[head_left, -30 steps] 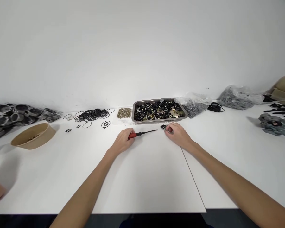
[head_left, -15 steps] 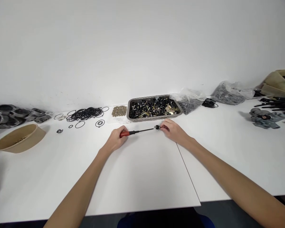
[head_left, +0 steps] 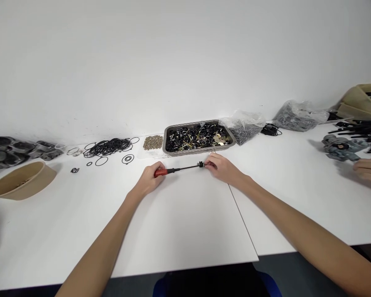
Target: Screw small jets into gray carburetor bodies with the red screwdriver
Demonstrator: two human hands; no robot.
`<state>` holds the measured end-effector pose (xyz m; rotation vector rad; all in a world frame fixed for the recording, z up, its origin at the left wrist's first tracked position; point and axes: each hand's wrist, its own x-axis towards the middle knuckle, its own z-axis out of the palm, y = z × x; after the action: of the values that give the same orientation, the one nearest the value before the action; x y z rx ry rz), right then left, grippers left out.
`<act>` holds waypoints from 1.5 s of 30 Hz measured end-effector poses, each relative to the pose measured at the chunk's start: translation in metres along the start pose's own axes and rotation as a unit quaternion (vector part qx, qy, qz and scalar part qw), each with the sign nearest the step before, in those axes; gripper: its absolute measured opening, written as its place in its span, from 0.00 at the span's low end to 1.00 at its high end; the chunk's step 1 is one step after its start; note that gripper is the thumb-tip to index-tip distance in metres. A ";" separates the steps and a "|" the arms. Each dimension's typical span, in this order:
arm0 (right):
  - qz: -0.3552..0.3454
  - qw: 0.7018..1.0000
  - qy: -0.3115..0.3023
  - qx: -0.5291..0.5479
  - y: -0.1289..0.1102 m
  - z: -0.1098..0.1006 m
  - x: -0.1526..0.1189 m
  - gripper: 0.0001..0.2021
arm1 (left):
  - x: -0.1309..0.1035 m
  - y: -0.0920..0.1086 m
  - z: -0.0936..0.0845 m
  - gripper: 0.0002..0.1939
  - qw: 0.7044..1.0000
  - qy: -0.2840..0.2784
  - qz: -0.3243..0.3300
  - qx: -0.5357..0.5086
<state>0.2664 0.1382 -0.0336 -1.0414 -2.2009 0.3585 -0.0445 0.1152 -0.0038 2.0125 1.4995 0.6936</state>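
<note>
Black fitting (head_left: pixel 200 164) is sitting at nine o'clock from our right hand (head_left: pixel 221 167), which is pinching it; our left hand (head_left: pixel 149 178) is gripping a screwdriver (head_left: pixel 161 173).

The white surface (head_left: pixel 185 222) has a thin seam running to its front edge. Along its back, from left to right, lie a heap of grey metal castings (head_left: pixel 17 149), a tangle of black rings (head_left: pixel 108 147), a pile of small brass-coloured parts (head_left: pixel 153 142) on a pale sheet (head_left: pixel 146 154), a metal tray (head_left: pixel 198 152), a clear bag (head_left: pixel 244 126), a black coil (head_left: pixel 270 129) and another clear bag (head_left: pixel 299 116). A tan bowl (head_left: pixel 38 181) stands at left; a grey metal part (head_left: pixel 341 147) lies at right, beside long black pieces (head_left: pixel 363 130).
</note>
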 end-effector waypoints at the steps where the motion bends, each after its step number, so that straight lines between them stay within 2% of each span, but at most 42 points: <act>1: 0.001 1.000 -0.001 0.001 -0.001 0.000 0.000 0.06 | 0.000 0.000 0.000 0.06 1.000 -0.001 0.000 0.000; 9: -0.004 1.000 -0.009 0.003 -0.002 -0.001 -0.001 0.06 | 0.000 0.000 0.000 0.06 1.000 -0.005 0.007 0.027; 17: -0.005 1.000 -0.012 -0.003 -0.002 -0.001 -0.002 0.05 | 0.000 0.006 0.000 0.09 0.992 -0.035 0.005 0.122; 20: -0.004 1.000 -0.014 -0.008 -0.003 -0.001 -0.002 0.04 | 0.000 0.011 0.000 0.06 0.988 -0.043 0.002 0.146; 22: -0.003 1.000 -0.014 -0.012 -0.004 0.000 -0.002 0.04 | -0.001 0.014 0.000 0.05 0.987 -0.048 -0.004 0.152; 26: 0.003 1.000 -0.012 -0.022 -0.005 0.000 -0.001 0.04 | -0.001 0.014 0.000 0.12 0.986 -0.048 -0.011 0.157; 33: 0.016 0.999 -0.010 -0.037 -0.003 -0.005 -0.001 0.04 | -0.001 0.010 0.001 0.13 0.985 -0.046 -0.008 0.163; 45: -0.029 0.997 -0.038 -0.063 -0.009 -0.011 -0.002 0.12 | 0.000 0.012 0.000 0.13 0.986 -0.044 -0.009 0.161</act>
<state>0.2691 0.1310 -0.0221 -1.0438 -2.3419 0.2388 -0.0362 0.1120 0.0038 2.2292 1.6601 0.3651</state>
